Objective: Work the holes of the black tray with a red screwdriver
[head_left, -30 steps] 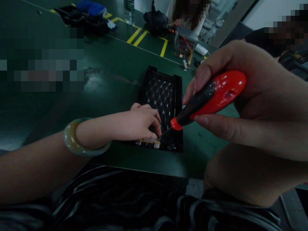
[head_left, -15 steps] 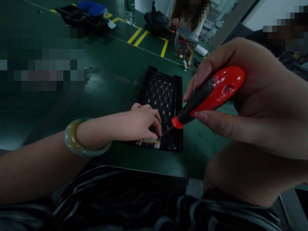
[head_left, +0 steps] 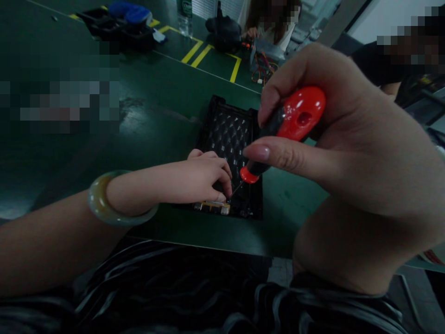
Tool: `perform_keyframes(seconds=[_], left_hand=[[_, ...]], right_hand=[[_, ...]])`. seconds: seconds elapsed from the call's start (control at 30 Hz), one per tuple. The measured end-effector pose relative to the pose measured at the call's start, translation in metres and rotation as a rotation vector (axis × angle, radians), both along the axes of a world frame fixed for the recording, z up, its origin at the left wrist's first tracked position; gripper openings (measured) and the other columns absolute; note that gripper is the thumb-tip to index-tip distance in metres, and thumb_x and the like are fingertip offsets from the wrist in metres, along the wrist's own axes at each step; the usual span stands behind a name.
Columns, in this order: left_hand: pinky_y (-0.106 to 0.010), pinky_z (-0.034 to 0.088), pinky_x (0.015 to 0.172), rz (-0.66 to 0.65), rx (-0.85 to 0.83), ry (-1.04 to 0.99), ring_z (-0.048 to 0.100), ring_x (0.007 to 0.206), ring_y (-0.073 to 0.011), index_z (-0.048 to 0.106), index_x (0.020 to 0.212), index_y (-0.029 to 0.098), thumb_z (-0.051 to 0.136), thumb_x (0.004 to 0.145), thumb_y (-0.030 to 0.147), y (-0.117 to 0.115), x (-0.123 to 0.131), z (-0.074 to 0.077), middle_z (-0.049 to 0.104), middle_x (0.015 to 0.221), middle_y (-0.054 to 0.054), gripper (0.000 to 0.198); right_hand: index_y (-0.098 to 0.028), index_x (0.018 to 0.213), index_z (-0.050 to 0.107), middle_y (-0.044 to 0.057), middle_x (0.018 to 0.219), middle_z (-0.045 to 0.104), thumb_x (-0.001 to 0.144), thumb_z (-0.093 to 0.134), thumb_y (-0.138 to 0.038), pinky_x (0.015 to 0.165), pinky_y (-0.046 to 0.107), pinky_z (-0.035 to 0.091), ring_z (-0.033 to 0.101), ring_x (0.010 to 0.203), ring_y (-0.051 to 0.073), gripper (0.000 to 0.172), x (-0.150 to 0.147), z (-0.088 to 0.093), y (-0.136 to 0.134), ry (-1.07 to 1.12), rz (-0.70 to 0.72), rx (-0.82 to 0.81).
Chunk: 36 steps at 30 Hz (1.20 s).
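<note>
A red and black screwdriver slants down to the left, its handle gripped by my right hand. Its thin shaft reaches into the lower part of a black rectangular case with a diamond-patterned inner face. My left hand rests over the case's lower left, thumb and fingertips drawn together by the screwdriver's tip. Whatever those fingers pinch is hidden. Just below the left thumb lies a small circuit board with metal connectors, along the case's near edge. A bangle circles my left wrist.
On the green table, a black tray with a blue item stands far left, beside a water bottle. A metal box with coloured wires sits farther back, near another person's hand. A second person is at upper right.
My right hand has shifted left and rolled round the screwdriver handle, its thumb now lying across the black part. My left hand and the case have stayed almost in place.
</note>
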<state>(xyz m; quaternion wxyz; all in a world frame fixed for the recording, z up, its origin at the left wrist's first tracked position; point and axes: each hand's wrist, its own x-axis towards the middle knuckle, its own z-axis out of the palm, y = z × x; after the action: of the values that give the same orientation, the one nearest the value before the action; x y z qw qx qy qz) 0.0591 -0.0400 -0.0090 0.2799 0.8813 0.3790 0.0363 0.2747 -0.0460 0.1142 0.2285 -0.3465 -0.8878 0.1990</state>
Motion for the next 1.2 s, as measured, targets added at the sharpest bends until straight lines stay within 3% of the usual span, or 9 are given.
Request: perform_keyframes(seconds=[0.13,0.23,0.37,0.43,0.63,0.77,0.9,1.07,1.2], left_hand=[[-0.041,0.036,0.101,0.012,-0.013,0.049,0.059,0.124,-0.0318,0.088,0.100,0.030,0.073,0.092,0.037,0.001,0.001,-0.001,0.080,0.123,-0.003,0.019],[-0.043,0.033,0.106,0.053,0.007,0.083,0.056,0.128,-0.0316,0.087,0.099,0.028,0.074,0.093,0.037,-0.001,0.003,0.000,0.076,0.134,-0.003,0.017],[-0.043,0.034,0.104,0.044,0.001,0.090,0.058,0.122,-0.0310,0.088,0.098,0.026,0.077,0.090,0.036,-0.002,0.005,0.003,0.076,0.130,-0.006,0.017],[-0.044,0.034,0.104,0.045,-0.006,0.086,0.059,0.119,-0.0304,0.088,0.096,0.027,0.078,0.089,0.036,-0.003,0.005,0.004,0.077,0.126,-0.006,0.016],[-0.041,0.038,0.103,0.010,-0.032,0.018,0.059,0.125,-0.0321,0.088,0.097,0.033,0.072,0.091,0.032,-0.002,0.003,0.004,0.081,0.119,0.001,0.017],[-0.042,0.035,0.099,0.015,-0.006,0.020,0.063,0.117,-0.0318,0.088,0.097,0.034,0.075,0.088,0.035,0.001,0.001,-0.005,0.083,0.106,0.000,0.015],[-0.042,0.032,0.097,0.041,-0.008,0.030,0.063,0.117,-0.0306,0.088,0.096,0.032,0.075,0.088,0.036,0.001,0.001,-0.009,0.083,0.112,0.000,0.016],[-0.045,0.032,0.098,0.048,0.000,0.019,0.059,0.123,-0.0319,0.088,0.093,0.034,0.073,0.083,0.026,-0.001,0.003,-0.008,0.080,0.123,0.000,0.019],[-0.049,0.031,0.106,0.024,0.019,-0.001,0.058,0.126,-0.0342,0.087,0.095,0.032,0.075,0.085,0.035,0.002,-0.003,-0.007,0.078,0.129,-0.003,0.016]], right_hand=[[-0.037,0.099,0.057,0.000,0.126,0.069,0.078,0.086,-0.037,0.085,0.043,0.062,0.067,0.107,0.028,0.036,-0.002,0.000,-0.001,-0.003,0.003,0.032],[-0.037,0.107,0.053,0.001,0.141,0.063,0.079,0.083,-0.037,0.087,0.043,0.063,0.068,0.112,0.027,0.042,0.003,0.002,-0.003,-0.035,-0.004,0.010],[-0.036,0.107,0.047,0.003,0.129,0.069,0.079,0.079,-0.034,0.095,0.046,0.063,0.070,0.110,0.028,0.042,0.008,0.004,-0.007,-0.047,0.019,-0.089],[-0.035,0.106,0.046,0.003,0.122,0.072,0.080,0.079,-0.036,0.091,0.047,0.063,0.071,0.107,0.029,0.042,0.007,0.004,-0.007,-0.039,0.022,-0.119],[-0.034,0.103,0.052,0.002,0.110,0.067,0.086,0.077,-0.064,0.081,0.042,0.057,0.063,0.093,0.024,0.042,-0.001,0.000,-0.005,-0.041,-0.081,-0.006],[-0.035,0.097,0.054,0.002,0.112,0.073,0.084,0.080,-0.048,0.088,0.046,0.058,0.068,0.097,0.027,0.031,-0.004,-0.001,-0.004,-0.048,-0.121,-0.005],[-0.035,0.101,0.054,0.002,0.111,0.076,0.078,0.082,-0.036,0.087,0.049,0.062,0.073,0.093,0.027,0.036,-0.004,0.001,-0.008,0.006,-0.063,-0.125],[-0.035,0.101,0.060,0.004,0.109,0.075,0.081,0.077,-0.032,0.091,0.049,0.059,0.073,0.100,0.029,0.027,-0.001,0.000,-0.011,0.137,-0.248,-0.021],[-0.032,0.102,0.062,0.005,0.104,0.071,0.081,0.071,-0.024,0.086,0.049,0.055,0.070,0.096,0.030,0.024,0.002,-0.002,-0.009,0.198,-0.342,0.046]])
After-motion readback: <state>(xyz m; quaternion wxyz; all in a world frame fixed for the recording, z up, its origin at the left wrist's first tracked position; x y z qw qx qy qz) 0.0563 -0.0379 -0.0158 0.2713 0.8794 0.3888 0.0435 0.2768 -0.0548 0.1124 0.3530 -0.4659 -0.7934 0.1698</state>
